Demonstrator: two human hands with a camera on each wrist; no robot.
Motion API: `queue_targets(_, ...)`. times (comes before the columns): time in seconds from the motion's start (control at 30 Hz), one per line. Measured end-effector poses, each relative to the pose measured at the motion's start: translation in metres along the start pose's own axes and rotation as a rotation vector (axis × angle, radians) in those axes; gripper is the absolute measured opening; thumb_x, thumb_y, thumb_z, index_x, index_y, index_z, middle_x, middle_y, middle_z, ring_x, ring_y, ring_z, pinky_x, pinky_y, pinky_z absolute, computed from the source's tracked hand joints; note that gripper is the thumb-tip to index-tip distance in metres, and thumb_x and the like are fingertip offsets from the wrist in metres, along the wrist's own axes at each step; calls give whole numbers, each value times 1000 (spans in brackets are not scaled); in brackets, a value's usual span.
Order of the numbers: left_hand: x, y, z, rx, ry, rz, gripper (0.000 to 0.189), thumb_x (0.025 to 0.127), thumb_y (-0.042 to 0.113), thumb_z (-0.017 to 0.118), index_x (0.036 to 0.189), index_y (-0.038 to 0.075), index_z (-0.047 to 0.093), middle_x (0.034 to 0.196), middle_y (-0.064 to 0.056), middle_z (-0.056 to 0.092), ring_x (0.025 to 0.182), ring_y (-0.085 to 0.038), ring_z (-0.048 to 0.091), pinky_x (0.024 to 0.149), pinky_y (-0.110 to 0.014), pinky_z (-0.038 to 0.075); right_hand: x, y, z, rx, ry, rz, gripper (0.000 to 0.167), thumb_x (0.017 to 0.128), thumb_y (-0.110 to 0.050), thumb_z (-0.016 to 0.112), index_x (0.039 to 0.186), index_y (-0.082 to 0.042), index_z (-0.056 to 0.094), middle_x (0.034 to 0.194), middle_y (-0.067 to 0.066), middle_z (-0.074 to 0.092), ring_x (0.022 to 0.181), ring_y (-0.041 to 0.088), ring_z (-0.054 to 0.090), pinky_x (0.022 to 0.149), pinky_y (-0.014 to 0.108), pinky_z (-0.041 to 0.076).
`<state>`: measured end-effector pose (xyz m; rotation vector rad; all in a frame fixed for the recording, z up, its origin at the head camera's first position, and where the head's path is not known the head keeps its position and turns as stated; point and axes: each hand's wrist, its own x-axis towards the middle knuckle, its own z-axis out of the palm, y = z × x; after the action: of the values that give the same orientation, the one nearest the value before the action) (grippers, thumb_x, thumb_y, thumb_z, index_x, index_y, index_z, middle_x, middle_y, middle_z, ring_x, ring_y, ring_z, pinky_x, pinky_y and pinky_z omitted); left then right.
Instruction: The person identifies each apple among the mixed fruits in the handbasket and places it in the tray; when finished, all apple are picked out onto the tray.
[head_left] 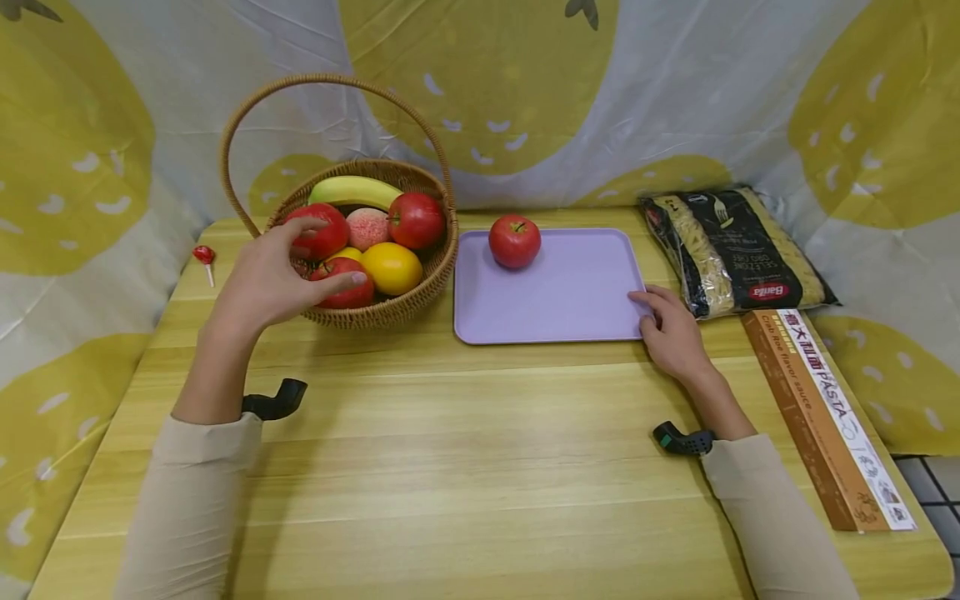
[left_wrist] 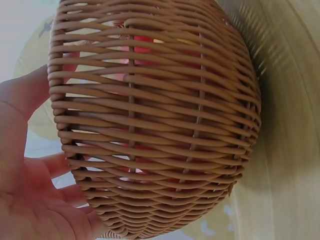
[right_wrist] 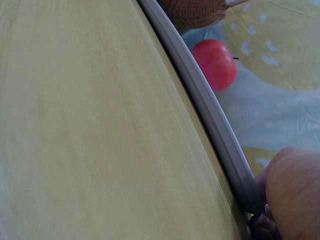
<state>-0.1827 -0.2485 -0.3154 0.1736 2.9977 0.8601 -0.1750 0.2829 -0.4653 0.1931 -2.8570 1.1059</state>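
At the left side of the wicker basket, my left hand reaches over the rim. Its fingers and thumb are spread apart, the fingers over the upper-left red fruit and the thumb over a red apple; contact is hard to tell. The left wrist view shows the basket's woven wall, with part of the hand behind it. My right hand pinches the right edge of the lilac tray, near its front corner. One red apple sits on the tray, towards the back left.
The basket also holds a banana, another red apple, a pink peach-like fruit and a lemon. A lollipop lies at far left. Right of the tray are a pasta bag and a long pasta box.
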Motion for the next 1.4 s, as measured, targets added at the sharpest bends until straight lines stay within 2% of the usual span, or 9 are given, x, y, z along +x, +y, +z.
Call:
queue_targets(0.23,11,0,-4,75,-73,9,104,79,68,78,154,5,42,142,-26,56,126,-46,52,103,-65,43,-1,0,0,1,-6,7,44,100,-1,45,141,1,59,157,25,42,144,48,39,114,65,34)
queue_targets(0.47,17,-3,-4,118,-170,-3,96,76,72,78,139,5,50,133,-24,59,121,-43,53,101,-62,45,0,-2,0,-5,-7,7,44,99,0,45,141,1,59,156,26,42,144,48,40,114,65,34)
queue_targets(0.63,20,-3,1,124,-219,-6,100,74,73,79,141,5,49,136,-22,58,123,-42,52,104,-63,43,0,-2,0,-5,-6,5,44,99,-1,44,141,1,59,156,26,42,144,48,40,114,64,34)
queue_targets(0.93,27,-4,6,205,-292,31,93,80,63,80,146,9,46,139,-25,56,126,-47,50,105,-69,42,0,-2,0,-4,-1,3,44,99,-1,45,141,1,59,156,25,42,144,48,40,114,64,35)
queue_targets(1.03,28,-6,6,230,-293,52,88,81,57,82,145,8,47,137,-26,57,125,-47,52,103,-69,43,0,-3,0,-6,-1,0,44,100,-1,45,141,0,59,156,25,42,144,48,40,114,64,35)
queue_targets(1.17,28,-6,9,229,-264,65,79,82,49,83,141,8,51,133,-24,60,121,-46,54,102,-65,45,-2,-3,-1,-9,1,1,44,100,-2,45,141,0,59,157,25,42,144,48,40,114,65,35)
queue_targets(1.4,23,-6,11,199,-199,22,76,78,48,85,136,9,55,130,-23,62,120,-50,48,97,-65,46,-3,-3,-1,-6,-3,0,43,100,-2,45,141,1,59,157,26,42,144,49,39,114,65,34)
